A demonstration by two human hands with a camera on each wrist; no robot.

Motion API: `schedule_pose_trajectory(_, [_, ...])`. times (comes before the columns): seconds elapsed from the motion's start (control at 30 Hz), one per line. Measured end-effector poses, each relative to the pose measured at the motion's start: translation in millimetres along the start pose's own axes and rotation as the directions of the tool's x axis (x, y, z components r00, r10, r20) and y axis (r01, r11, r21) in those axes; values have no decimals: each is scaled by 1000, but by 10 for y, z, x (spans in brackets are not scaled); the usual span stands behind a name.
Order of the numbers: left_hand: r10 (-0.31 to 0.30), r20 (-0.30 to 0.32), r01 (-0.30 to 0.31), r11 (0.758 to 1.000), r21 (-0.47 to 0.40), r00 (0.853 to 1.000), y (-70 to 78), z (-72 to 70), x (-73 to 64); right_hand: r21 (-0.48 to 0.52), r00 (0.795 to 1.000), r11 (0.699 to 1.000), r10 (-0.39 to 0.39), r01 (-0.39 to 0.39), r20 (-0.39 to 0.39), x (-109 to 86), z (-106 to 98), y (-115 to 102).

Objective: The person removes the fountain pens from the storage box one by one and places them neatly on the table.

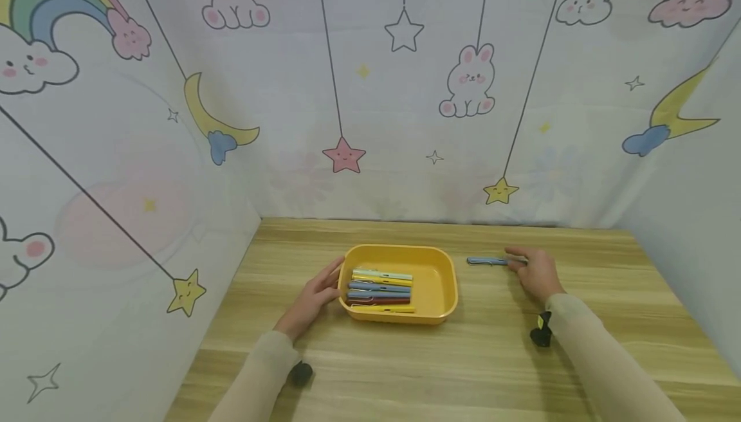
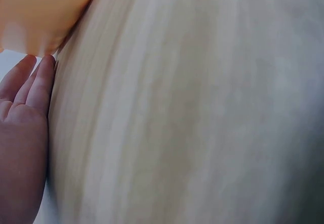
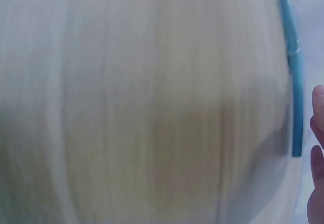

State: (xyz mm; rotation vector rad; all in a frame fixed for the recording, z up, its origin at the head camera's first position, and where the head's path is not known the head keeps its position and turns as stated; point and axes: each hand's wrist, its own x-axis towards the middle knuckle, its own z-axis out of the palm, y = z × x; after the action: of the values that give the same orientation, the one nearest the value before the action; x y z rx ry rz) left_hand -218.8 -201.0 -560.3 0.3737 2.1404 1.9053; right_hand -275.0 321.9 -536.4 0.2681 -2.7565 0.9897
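A yellow tray (image 1: 428, 316) sits on the table with several capped pens lying side by side in its left half. The fingers of my left hand (image 1: 312, 300) rest along the tray's left side, fairly straight; in the left wrist view, fingertips meet the wall of the orange-looking tray (image 2: 45, 16). To the right of the tray, a blue pen (image 1: 486, 260) with a clip lies flat on the wood. My right hand (image 1: 538, 273) reaches over that pen's right end, thumb and fingers apart. From the right wrist, a gap shows between the fingertips and the blue pen (image 3: 296, 97).
The wood-grain table (image 1: 405, 370) runs back to a pale curtain (image 1: 393, 107) printed with stars, moons and rabbits, which also closes off both sides. Inside the tray are light green, yellow, blue and dark red pens. A small black device sits at each wrist.
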Motion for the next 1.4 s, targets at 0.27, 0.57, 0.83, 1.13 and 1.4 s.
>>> schedule_pose_trajectory(0.27, [-6,0,6,1000,1,1000,31,2,-14,138,1000,990,23,-23,3,2,26,-212])
schedule_pose_trajectory(0.57, [2,2,-2,1000,8,1000,29,-2,-17,210,999,977,28,-36,40,91,68,-527])
schedule_pose_trajectory(0.83, [5,-1,-5,1000,7,1000,8,-11,-13,275,993,960,22,-53,113,164,155,-834])
schedule_pose_trajectory(1.13, [20,-9,-20,1000,-1,1000,-9,-13,-5,342,983,939,-45,-19,178,216,299,-1252])
schedule_pose_trajectory(1.4, [5,-15,-5,1000,0,1000,-6,8,-10,392,965,919,-77,-29,252,231,449,-1511])
